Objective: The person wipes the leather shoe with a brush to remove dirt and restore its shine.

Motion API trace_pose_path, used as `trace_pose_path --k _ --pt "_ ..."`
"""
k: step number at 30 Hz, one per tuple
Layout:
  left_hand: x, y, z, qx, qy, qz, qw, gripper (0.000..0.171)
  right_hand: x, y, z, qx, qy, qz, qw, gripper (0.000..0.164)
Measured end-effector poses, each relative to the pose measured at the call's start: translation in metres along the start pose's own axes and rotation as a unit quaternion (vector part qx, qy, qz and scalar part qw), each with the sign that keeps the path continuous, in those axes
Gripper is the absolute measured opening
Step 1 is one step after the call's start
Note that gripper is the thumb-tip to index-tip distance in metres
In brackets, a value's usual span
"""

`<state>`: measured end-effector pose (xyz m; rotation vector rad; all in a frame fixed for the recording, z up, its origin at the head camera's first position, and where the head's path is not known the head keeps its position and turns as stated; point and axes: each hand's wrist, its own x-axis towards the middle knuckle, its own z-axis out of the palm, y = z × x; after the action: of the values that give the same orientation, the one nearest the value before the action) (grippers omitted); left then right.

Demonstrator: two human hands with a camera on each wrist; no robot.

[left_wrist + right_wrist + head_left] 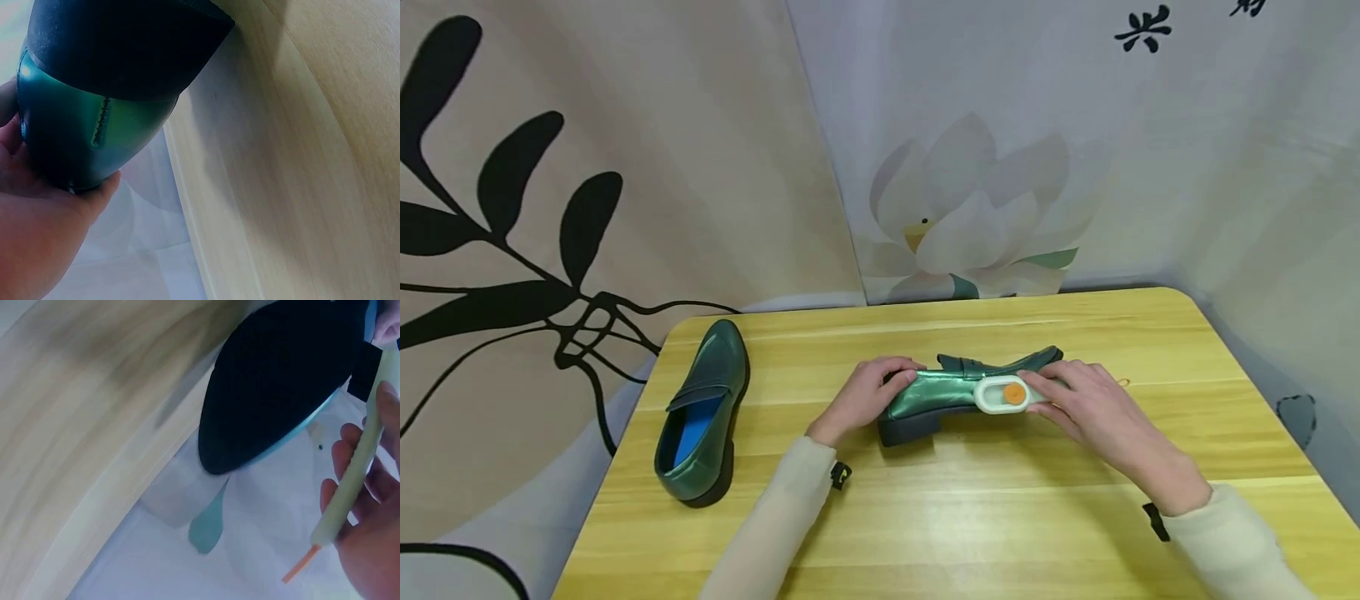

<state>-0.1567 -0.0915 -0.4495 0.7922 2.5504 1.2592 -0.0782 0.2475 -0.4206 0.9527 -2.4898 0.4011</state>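
A dark green loafer point(936, 393) is held tilted just above the table, its toe to the right. My left hand point(868, 396) grips it at the heel end; in the left wrist view the hand point(44, 212) wraps the back of the opening, below the black heel block point(119, 50). My right hand point(1086, 408) holds a pale, long-handled tool point(988, 395) with a rounded head and an orange round part, laid over the loafer's side. An orange cord point(300, 564) hangs from its handle end in the right wrist view. The tool's working face is hidden.
A matching green loafer point(703, 417) with a blue insole stands upright on the left of the wooden table point(985, 533). Printed curtains point(715, 150) hang behind the table's back edge.
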Motion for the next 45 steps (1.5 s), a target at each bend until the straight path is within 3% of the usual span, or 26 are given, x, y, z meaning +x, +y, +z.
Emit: trace_pose_path --k 15,20,25,29,34,39,45 --pt "-0.002 0.005 0.005 -0.009 0.002 0.001 1.0 0.03 0.044 -0.043 0.037 0.013 -0.039 -0.074 0.996 0.042" --pt "-0.002 0.004 0.004 -0.001 0.004 0.008 1.0 0.029 0.052 -0.054 0.043 0.008 -0.048 -0.087 0.995 0.043" --pt "-0.001 0.003 0.004 -0.014 0.001 0.014 0.9998 0.028 0.047 -0.047 0.043 0.035 -0.017 -0.087 0.995 0.043" --pt "0.0 0.005 0.005 -0.058 0.006 0.006 0.9983 0.025 0.036 -0.028 0.029 0.068 0.063 -0.048 0.995 0.054" --pt "-0.002 0.009 0.005 -0.116 0.036 -0.011 0.9926 0.025 0.022 -0.004 0.006 0.089 0.144 0.036 0.985 0.058" --pt "0.001 0.014 0.003 -0.165 0.096 -0.024 0.9813 0.03 0.01 0.01 -0.006 0.1 0.152 0.114 0.977 0.041" --pt "0.007 0.02 0.012 -0.222 0.15 -0.036 0.9628 0.029 0.008 0.011 -0.001 0.095 0.136 0.149 0.975 0.049"
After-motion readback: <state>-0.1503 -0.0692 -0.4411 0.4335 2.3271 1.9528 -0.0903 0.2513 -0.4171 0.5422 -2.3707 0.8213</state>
